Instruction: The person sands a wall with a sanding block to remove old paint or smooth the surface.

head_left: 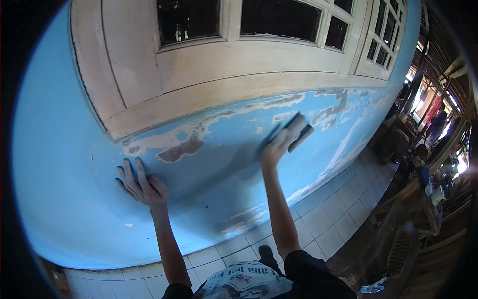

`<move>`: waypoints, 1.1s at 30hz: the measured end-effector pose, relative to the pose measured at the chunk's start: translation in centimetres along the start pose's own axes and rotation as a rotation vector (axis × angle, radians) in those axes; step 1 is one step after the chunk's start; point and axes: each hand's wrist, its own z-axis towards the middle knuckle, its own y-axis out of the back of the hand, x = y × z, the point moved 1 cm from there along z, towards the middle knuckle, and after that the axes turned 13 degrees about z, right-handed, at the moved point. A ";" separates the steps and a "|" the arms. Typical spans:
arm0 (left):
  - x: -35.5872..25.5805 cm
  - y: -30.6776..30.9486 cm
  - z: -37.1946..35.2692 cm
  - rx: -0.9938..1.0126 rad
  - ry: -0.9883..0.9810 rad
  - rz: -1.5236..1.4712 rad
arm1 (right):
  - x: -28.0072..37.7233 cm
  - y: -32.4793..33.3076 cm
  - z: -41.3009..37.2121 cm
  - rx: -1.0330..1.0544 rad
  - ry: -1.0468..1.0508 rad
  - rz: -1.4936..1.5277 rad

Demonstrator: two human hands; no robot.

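Observation:
My right hand (275, 149) is wrapped around a grey, flat sanding block (300, 132), slightly blurred, held against the blue wall (229, 164) below the window. To the left, my left hand (143, 185) rests on the same wall, fingers spread and holding nothing. Whitish dust coats its fingers. Between the hands and the window frame runs a band of peeled paint, with a bare grey patch (181, 149) near my left hand. More scraped patches (331, 112) show beyond the block, up and to the right.
A whitish wooden window frame (199, 97) with dark glass panes is set in the wall above. White floor tiles (318, 234) run along the wall's foot. On the right are wooden structures (423, 204) and cluttered items; a crumpled plastic piece (373, 285) lies low right.

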 end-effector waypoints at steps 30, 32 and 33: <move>-7.0 -0.8 0.0 -0.066 -0.096 -0.071 | 0.2 3.2 1.2 0.281 0.469 -0.285; -7.0 -0.7 -0.2 -0.066 -0.097 -0.066 | -1.3 4.5 1.5 0.375 0.595 -0.239; -7.1 -0.7 -0.1 -0.068 -0.093 -0.072 | -1.1 4.5 2.2 0.465 0.728 -0.191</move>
